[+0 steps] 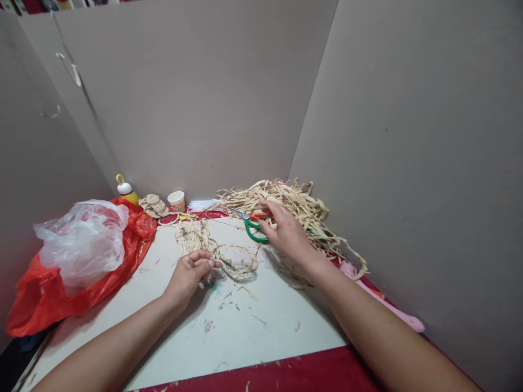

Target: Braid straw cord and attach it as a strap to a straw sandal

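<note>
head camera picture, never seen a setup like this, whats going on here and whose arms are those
There is no machine: a person wears one camera on the head, looking forward and down, so the two bare arms are the wearer's own. The left hand pinches a straw cord that curls into a loop on the white board. The right hand lies open over the scissors, which have a green and an orange handle, beside a heap of loose straw. A woven straw piece lies behind the loop. At the left are a red bag with a clear bag on it; at the back, a yellow bottle and a paper cup. Cardboard walls enclose the desk.
</note>
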Action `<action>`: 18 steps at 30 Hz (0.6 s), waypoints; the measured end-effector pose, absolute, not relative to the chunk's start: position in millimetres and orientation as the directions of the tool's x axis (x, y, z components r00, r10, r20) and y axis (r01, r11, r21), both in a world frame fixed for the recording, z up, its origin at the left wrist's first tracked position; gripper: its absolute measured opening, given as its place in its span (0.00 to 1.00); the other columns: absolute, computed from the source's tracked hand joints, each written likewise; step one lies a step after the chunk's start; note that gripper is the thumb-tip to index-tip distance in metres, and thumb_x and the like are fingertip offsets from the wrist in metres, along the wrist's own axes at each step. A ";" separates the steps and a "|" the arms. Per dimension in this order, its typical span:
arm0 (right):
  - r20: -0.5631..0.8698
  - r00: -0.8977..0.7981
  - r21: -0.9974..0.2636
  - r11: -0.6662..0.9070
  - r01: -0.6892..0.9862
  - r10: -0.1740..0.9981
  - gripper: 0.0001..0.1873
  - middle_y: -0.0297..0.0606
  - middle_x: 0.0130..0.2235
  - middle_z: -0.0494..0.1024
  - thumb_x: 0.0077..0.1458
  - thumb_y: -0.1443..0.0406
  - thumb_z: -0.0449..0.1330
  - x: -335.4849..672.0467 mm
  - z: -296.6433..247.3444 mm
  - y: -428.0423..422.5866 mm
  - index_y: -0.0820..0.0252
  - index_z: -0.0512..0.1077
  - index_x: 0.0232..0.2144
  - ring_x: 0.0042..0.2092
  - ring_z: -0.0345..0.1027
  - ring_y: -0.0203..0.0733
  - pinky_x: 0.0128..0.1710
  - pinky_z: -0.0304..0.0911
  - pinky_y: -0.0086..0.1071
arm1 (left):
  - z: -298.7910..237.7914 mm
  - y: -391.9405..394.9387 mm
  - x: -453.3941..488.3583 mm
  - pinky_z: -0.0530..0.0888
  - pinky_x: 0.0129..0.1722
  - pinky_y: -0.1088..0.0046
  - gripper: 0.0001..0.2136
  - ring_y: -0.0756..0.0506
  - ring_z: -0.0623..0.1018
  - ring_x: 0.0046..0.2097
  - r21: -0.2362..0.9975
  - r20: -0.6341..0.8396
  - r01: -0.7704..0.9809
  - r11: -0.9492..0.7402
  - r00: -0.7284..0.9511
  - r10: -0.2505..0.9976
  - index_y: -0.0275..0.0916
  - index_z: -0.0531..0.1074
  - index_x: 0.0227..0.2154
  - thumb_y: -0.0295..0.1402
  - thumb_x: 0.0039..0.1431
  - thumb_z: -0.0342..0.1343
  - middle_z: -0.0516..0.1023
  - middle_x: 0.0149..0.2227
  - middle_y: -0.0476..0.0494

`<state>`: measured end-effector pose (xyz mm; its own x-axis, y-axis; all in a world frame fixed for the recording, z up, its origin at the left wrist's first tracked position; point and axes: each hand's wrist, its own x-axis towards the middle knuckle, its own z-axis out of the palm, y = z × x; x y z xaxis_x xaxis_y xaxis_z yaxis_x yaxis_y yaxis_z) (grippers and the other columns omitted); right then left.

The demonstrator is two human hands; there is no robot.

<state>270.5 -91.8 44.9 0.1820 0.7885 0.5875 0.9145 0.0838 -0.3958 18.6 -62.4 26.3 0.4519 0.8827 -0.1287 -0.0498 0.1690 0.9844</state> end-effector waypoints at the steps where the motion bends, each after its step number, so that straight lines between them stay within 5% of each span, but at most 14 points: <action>1: 0.545 0.201 -0.390 0.034 0.920 0.814 0.20 0.48 0.48 0.72 0.55 0.66 0.54 276.6 42.9 -89.9 0.62 0.66 0.51 0.48 0.66 0.49 0.47 0.60 0.40 | 26.7 -62.0 18.4 0.57 0.22 0.78 0.10 0.56 0.64 0.19 0.986 -0.126 -0.045 0.163 0.443 0.888 0.35 0.70 0.30 0.33 0.46 0.62 0.79 0.26 0.43; 7: 0.399 0.305 -0.376 -0.149 0.915 0.865 0.11 0.45 0.33 0.77 0.51 0.66 0.55 303.3 29.1 -83.2 0.63 0.75 0.34 0.34 0.69 0.46 0.33 0.59 0.33 | 23.6 -56.9 17.2 0.53 0.20 0.78 0.11 0.57 0.59 0.18 0.980 -0.137 -0.073 0.183 0.410 0.901 0.35 0.69 0.30 0.33 0.44 0.62 0.79 0.27 0.42; 18: 0.378 0.301 -0.363 -0.159 0.918 0.876 0.13 0.38 0.32 0.79 0.55 0.61 0.53 309.9 92.1 -93.6 0.61 0.76 0.33 0.32 0.68 0.38 0.30 0.57 0.28 | 13.0 -48.6 20.4 0.57 0.20 0.80 0.10 0.55 0.62 0.19 0.978 -0.167 -0.053 0.202 0.383 0.909 0.35 0.69 0.28 0.32 0.44 0.63 0.79 0.27 0.42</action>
<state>309.9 -93.6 92.1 0.3005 0.8757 0.3780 0.9183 -0.1586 -0.3627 20.4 -48.6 13.0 0.3829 0.9086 -0.1666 -0.0531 0.2017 0.9780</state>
